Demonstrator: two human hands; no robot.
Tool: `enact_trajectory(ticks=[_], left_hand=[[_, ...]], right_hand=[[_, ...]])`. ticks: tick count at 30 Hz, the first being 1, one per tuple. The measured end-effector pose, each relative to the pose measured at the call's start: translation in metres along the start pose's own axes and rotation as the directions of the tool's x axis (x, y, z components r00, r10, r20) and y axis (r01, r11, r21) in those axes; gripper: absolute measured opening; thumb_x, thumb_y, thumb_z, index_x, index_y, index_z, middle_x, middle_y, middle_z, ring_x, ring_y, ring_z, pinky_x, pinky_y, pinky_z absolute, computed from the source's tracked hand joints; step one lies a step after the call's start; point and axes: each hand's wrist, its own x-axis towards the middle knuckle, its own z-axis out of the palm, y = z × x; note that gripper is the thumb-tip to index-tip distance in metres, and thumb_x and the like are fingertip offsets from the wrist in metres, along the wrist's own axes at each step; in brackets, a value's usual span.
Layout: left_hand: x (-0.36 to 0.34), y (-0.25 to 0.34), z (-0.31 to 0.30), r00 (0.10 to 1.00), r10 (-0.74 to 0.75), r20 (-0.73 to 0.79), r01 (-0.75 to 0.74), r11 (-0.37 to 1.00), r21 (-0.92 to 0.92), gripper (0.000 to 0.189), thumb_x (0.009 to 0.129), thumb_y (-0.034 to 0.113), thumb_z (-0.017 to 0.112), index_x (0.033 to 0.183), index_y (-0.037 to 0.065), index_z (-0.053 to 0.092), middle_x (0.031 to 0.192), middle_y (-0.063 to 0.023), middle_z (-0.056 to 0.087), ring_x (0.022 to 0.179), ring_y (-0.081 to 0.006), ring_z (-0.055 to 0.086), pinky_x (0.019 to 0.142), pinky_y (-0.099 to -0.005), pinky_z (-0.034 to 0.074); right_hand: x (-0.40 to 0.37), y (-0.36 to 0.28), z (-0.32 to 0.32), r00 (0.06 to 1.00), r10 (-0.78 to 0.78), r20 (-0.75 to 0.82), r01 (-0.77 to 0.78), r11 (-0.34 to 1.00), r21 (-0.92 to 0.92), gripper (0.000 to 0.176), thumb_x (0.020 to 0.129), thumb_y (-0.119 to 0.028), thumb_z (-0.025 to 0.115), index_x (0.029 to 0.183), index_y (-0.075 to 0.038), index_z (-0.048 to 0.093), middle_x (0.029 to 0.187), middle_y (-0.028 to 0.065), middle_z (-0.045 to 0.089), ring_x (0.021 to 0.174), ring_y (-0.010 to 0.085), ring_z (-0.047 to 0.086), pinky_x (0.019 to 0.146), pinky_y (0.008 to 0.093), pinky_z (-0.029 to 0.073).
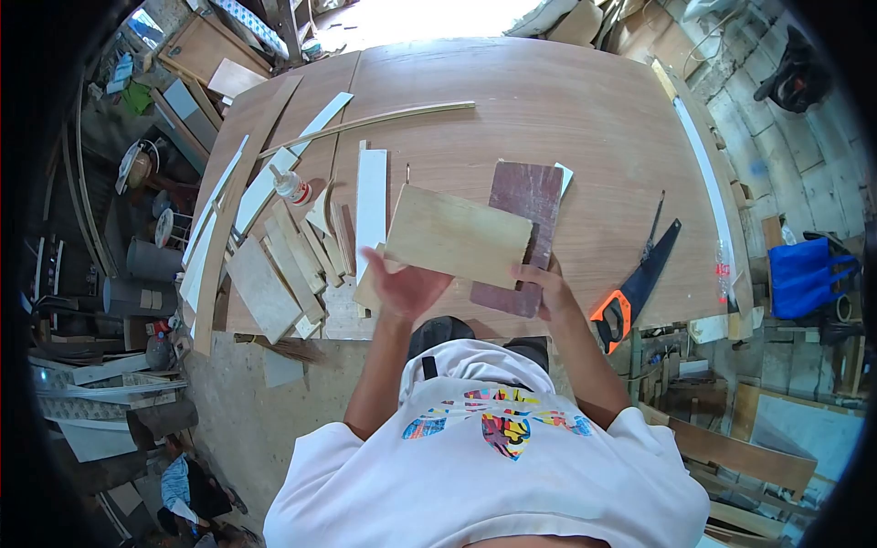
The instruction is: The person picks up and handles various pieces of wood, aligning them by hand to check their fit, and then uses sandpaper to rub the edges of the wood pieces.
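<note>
At the far left, the workshop clutter sinks into the dark rim of the view, and I can't sort much of it. On the table (411, 68), a long wooden strip (239, 201) lies across white strips (260, 196), covering parts of them. Next comes a white bottle (292, 186) with red on its label, the print too small to read. Below it sits a heap of wood offcuts (297, 260), overlapping so much that I can't count them. An upright white strip (371, 196) stands out just right of the heap, its lower end lost near the hand.

The left hand (409, 288) is palm up at the lower left of the pale board (461, 230), the thumb spread wide. Its fingers pass out of my sight under the board, so I can't tell whether they bear any of it. The pale board is held up over the near side of the table, in front of the person. A thin upright thing (407, 172) shows past its top left corner, too slight to name.

The right hand (546, 285) pinches the board's lower right corner, thumb on the face, other fingers mostly hidden behind. A maroon piece (528, 187) shows behind the board, its middle covered; a white corner (565, 175) peeps out beside it. Further right lies a saw (656, 265) with an orange handle, a thin dark tool (654, 226) close along it, hard to identify. Near the right edge stands a clear bottle (723, 274), faint against the wood.
</note>
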Motion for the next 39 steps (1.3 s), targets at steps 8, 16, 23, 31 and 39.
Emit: enact_trajectory(ticks=[8, 16, 23, 31, 39], left_hand=[[0.015, 0.057, 0.0, 0.759, -0.577, -0.301, 0.59, 0.414, 0.693, 0.094, 0.086, 0.074, 0.05, 0.137, -0.005, 0.051, 0.118, -0.0176, 0.067, 0.103, -0.02, 0.066, 0.088, -0.0271, 0.05], [0.026, 0.011, 0.016, 0.848, -0.295, -0.441, 0.443, -0.063, 0.894, 0.044, 0.096, 0.043, 0.062, 0.104, 0.0, 0.065, 0.077, -0.001, 0.059, 0.07, -0.0081, 0.052, 0.061, -0.0282, 0.042], [0.03, 0.013, 0.003, 0.874, -0.027, -0.484, 0.478, -0.126, 0.869, 0.048, 0.096, 0.046, 0.06, 0.101, -0.002, 0.06, 0.081, -0.0113, 0.065, 0.073, -0.0164, 0.061, 0.063, -0.0351, 0.046], [0.024, 0.007, 0.002, 0.88, -0.137, -0.455, 0.459, -0.007, 0.888, 0.102, 0.055, 0.052, 0.09, 0.125, -0.009, 0.049, 0.102, -0.0185, 0.064, 0.095, -0.0238, 0.065, 0.083, -0.0314, 0.051], [0.021, -0.013, 0.013, 0.943, -0.078, -0.325, 0.292, -0.281, 0.914, 0.118, 0.047, 0.05, 0.089, 0.133, -0.013, 0.038, 0.114, -0.0285, 0.059, 0.106, -0.0385, 0.062, 0.093, -0.0388, 0.05]], right_hand=[[0.007, -0.057, -0.026, 0.957, 0.108, 0.269, -0.014, 0.945, -0.328, 0.066, 0.067, -0.001, 0.078, 0.128, 0.002, 0.054, 0.116, 0.0093, 0.064, 0.103, 0.0173, 0.061, 0.094, 0.032, 0.047], [0.008, -0.058, -0.007, 0.944, 0.108, 0.311, 0.073, 0.853, -0.516, 0.066, 0.076, -0.011, 0.08, 0.132, 0.003, 0.05, 0.12, 0.0094, 0.062, 0.111, 0.0184, 0.057, 0.099, 0.0322, 0.043], [-0.013, -0.059, -0.011, 0.939, -0.243, 0.244, 0.344, 0.681, -0.646, 0.081, 0.089, -0.032, 0.073, 0.15, 0.001, 0.033, 0.135, 0.011, 0.05, 0.113, 0.0166, 0.052, 0.097, 0.0278, 0.043], [-0.016, -0.048, -0.019, 0.998, -0.035, -0.059, 0.002, 0.871, -0.492, 0.069, 0.09, -0.024, 0.068, 0.146, 0.003, 0.039, 0.126, 0.0099, 0.056, 0.111, 0.0136, 0.054, 0.098, 0.0273, 0.041], [-0.016, -0.038, -0.005, 0.993, -0.111, 0.032, 0.11, 0.836, -0.538, 0.074, 0.09, -0.027, 0.07, 0.15, 0.001, 0.035, 0.12, 0.0075, 0.057, 0.109, 0.0129, 0.053, 0.097, 0.0281, 0.042]])
